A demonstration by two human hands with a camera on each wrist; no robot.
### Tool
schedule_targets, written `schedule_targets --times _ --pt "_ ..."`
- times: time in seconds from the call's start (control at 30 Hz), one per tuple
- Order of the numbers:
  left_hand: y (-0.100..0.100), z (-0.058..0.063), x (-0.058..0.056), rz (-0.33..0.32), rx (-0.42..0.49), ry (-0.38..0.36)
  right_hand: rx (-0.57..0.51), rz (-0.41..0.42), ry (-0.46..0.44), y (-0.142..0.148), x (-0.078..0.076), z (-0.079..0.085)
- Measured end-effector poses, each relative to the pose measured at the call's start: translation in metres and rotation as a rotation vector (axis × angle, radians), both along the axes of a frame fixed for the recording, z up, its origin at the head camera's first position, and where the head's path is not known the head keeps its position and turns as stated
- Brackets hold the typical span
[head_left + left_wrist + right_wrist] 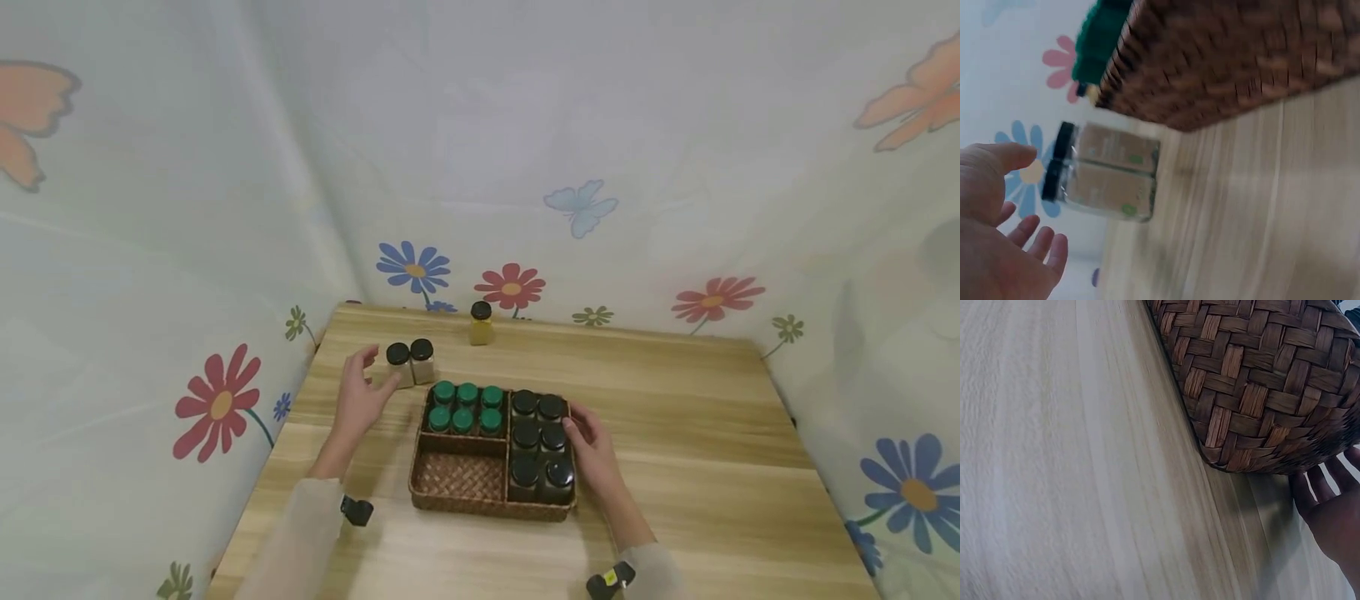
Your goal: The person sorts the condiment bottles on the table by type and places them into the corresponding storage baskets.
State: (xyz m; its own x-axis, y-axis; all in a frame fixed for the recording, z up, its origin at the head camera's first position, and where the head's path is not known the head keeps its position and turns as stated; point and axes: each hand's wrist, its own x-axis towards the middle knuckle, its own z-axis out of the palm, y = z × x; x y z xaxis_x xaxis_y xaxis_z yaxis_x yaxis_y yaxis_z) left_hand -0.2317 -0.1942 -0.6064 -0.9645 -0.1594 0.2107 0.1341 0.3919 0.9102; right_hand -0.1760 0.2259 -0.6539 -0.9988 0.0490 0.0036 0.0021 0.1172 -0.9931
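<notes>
My left hand (362, 400) reaches beside two clear square jars with black lids, thumb and fingers spread apart. In the left wrist view, the jars (1113, 172) stand side by side, their contents pale brown, and the hand (1004, 212) is just short of the lids. A woven brown basket (487, 507) with compartments sits to their right. My right hand (596, 454) holds the basket's right side, thumb at the rim; in the right wrist view its fingers (1319, 484) lie against the woven wall (1254, 394).
Several green-lidded jars (467, 392) fill the basket's back left compartment, and several black-lidded jars (527, 433) its right one. The front left compartment (461, 475) shows its woven floor. A yellow jar (481, 325) with a black lid stands near the wooden table's (690, 433) back edge, before a flowered curtain (480, 167).
</notes>
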Motion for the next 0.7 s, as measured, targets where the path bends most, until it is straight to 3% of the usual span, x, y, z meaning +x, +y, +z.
schedule_targets --times 0.07,0.23,0.43,0.7 --pt "-0.006 -0.002 -0.008 -0.045 -0.042 -0.051 -0.007 0.007 0.003 0.001 -0.001 0.000" --pt "-0.011 -0.019 -0.026 -0.099 0.037 -0.144 -0.014 0.025 0.009 0.004 -0.002 0.000" --pt "-0.006 -0.032 -0.038 -0.097 0.100 -0.139 -0.010 0.020 0.014 0.006 -0.003 -0.001" --pt "-0.005 -0.034 -0.044 -0.081 0.029 -0.132 -0.036 0.009 -0.004 0.003 -0.004 -0.004"
